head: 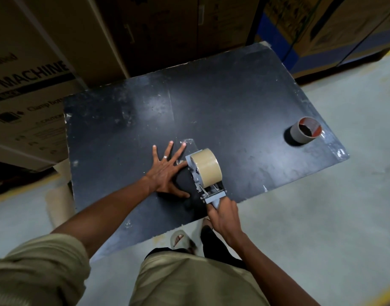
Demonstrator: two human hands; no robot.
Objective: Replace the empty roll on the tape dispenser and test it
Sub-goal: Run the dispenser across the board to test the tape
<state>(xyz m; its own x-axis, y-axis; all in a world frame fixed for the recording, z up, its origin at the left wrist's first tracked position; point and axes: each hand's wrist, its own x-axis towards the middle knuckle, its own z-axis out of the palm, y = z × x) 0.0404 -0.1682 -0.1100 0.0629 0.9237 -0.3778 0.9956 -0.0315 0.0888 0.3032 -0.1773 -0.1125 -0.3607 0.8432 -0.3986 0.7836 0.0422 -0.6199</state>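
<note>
A grey tape dispenser (199, 180) carries a full tan roll of tape (208, 167) and stands with its front end down on the black table (233, 107). My right hand (222, 219) is closed around its handle at the table's near edge. My left hand (165, 171) lies flat on the table just left of the dispenser, fingers spread, the index fingertip on a short strip of clear tape (188, 143) stuck to the surface. The empty cardboard core (305, 130) stands on end near the table's right edge.
Large cardboard boxes (35, 85) are stacked behind and to the left of the table, more with blue bands at the back right. The grey concrete floor (322, 217) surrounds the table. My sandalled foot (180, 238) is under the near edge.
</note>
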